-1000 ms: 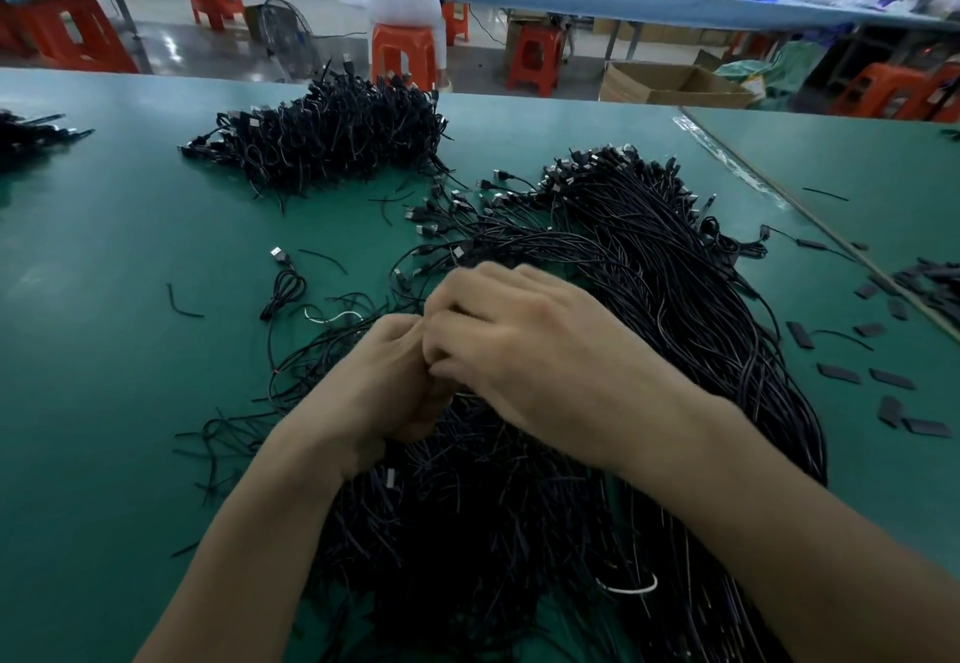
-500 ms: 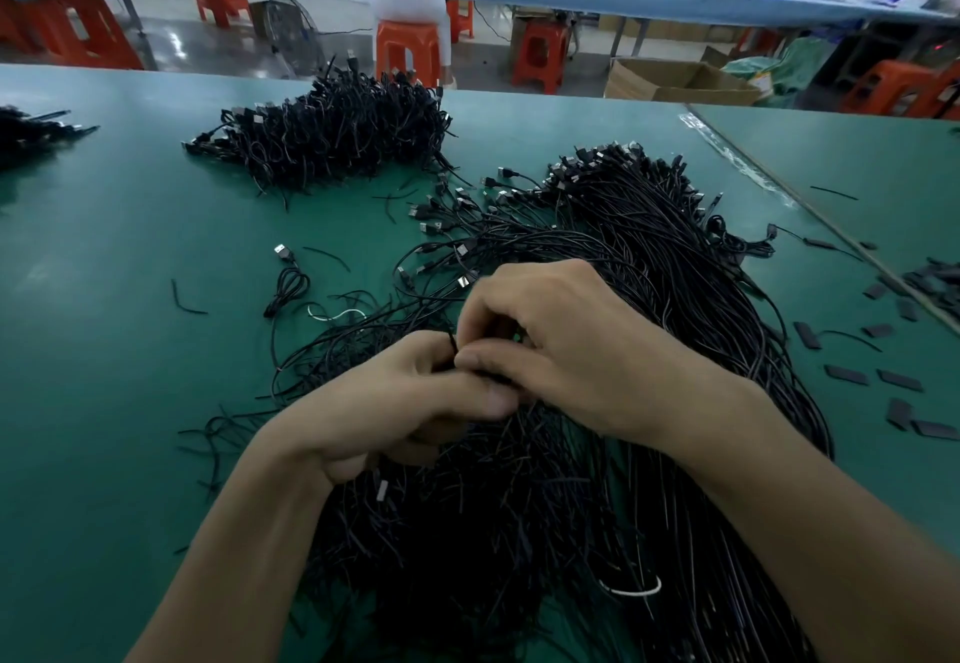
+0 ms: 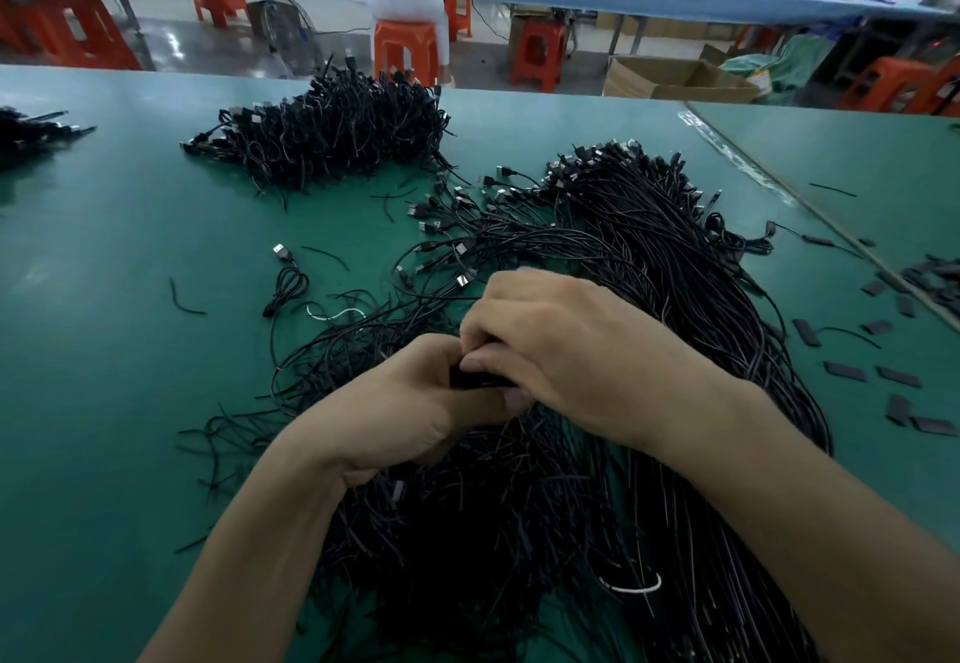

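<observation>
A big loose heap of black USB cables (image 3: 649,257) spreads over the green table (image 3: 104,350), plugs pointing toward the far side. Both hands meet over the heap's near middle. My left hand (image 3: 410,402) curls around a small black bunch of cable (image 3: 470,379). My right hand (image 3: 566,350) comes from the right and pinches the same bunch with thumb and fingers. What the fingers do underneath is hidden.
A second pile of bundled cables (image 3: 332,132) lies at the back left. One coiled cable (image 3: 285,283) sits alone left of the heap. Small black strips (image 3: 893,381) are scattered at the right. A white tie (image 3: 631,587) lies in the heap near me.
Both hands shifted slightly away from me. The left thumb now lies under the right fingers, and a black bunch of cable shows between the two hands.
</observation>
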Tool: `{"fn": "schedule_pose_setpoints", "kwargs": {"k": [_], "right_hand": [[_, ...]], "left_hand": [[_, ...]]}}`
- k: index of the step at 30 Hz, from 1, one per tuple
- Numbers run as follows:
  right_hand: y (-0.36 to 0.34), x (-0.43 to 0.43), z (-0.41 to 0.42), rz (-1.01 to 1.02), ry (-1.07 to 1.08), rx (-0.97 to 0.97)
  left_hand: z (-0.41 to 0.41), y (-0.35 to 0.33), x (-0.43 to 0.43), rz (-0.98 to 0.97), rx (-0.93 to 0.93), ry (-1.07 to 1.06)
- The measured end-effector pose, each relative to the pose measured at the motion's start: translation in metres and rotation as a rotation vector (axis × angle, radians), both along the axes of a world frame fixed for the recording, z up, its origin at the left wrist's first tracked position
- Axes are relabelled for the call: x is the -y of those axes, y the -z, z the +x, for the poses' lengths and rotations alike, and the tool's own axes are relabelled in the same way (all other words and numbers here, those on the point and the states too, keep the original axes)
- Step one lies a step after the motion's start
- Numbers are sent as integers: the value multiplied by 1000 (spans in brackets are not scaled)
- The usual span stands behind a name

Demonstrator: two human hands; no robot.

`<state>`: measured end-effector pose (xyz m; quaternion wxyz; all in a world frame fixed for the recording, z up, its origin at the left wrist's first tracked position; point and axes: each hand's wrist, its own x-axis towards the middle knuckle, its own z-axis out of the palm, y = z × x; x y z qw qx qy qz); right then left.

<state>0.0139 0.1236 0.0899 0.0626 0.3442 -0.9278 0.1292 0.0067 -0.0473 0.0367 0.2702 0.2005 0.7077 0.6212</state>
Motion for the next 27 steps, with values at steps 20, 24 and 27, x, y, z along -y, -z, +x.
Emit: {"fn": "schedule_pose_setpoints", "kwargs": {"k": [20, 24, 27], "right_hand": [[29, 8, -6, -885, 269, 231], [27, 7, -7, -959, 181, 362], [25, 10, -6, -954, 134, 357]], "left_hand": [[0, 3, -18, 181, -556, -579], [-2, 3, -9, -126, -817, -723], [-3, 3, -7, -67, -709, -695]]}}
